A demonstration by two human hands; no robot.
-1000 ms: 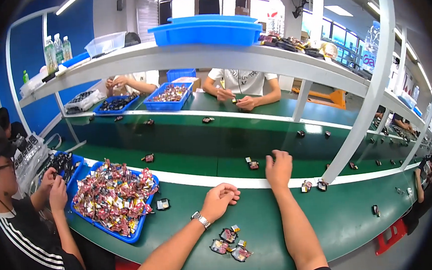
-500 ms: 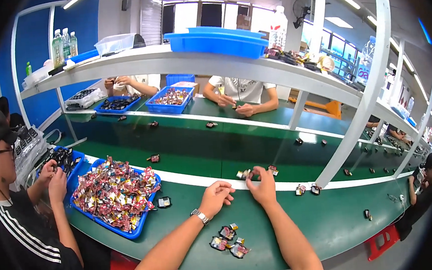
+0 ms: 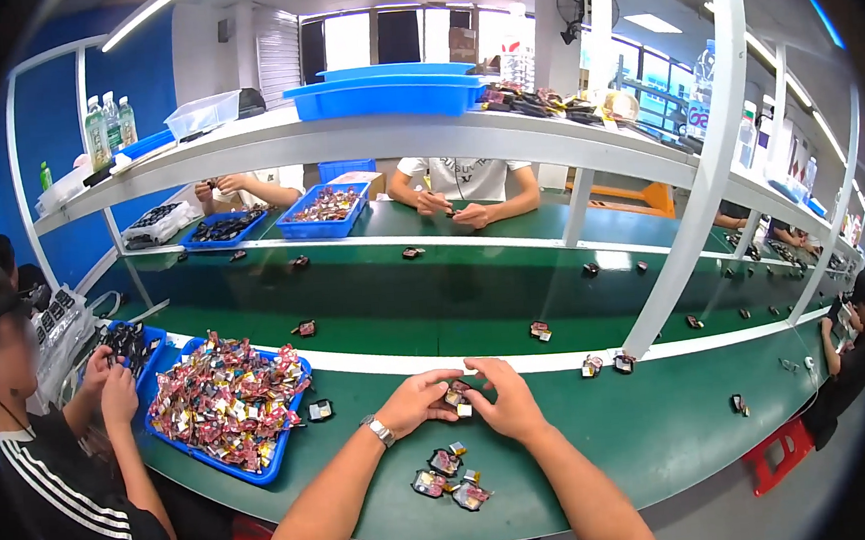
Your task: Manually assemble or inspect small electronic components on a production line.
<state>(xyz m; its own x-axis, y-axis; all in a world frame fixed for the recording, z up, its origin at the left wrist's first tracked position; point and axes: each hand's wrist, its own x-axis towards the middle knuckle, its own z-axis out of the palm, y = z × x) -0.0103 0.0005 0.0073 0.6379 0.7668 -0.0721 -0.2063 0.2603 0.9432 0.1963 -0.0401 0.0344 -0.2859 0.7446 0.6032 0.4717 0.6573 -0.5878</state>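
Note:
Over the bench near its inner rail, both my hands meet around a small black-framed circuit board assembly [image 3: 455, 397] with a pale, yellow-edged pouch. My left hand [image 3: 410, 404], with a watch at the wrist, has its fingers curled on the left side of the piece. From the right, my right hand [image 3: 507, 401] has its thumb against it, the index finger raised over it; the exact contact is partly hidden. Close in front of my wrists lies a cluster of similar assemblies [image 3: 444, 462], with red film and pale pouches showing.
A blue tray [image 3: 266, 474] heaped with reddish parts stands left, beside a seated co-worker [image 3: 66, 476]. Beyond the white rail [image 3: 379, 364], a green belt [image 3: 385, 308] carries scattered pieces. A white post [image 3: 685, 222] and overhead shelf [image 3: 363, 137] stand ahead. Co-workers sit opposite.
My right hand has drawn back from the rail with the assembly and turned toward my left hand. Both hands now meet around the piece. The whole view has shifted slightly.

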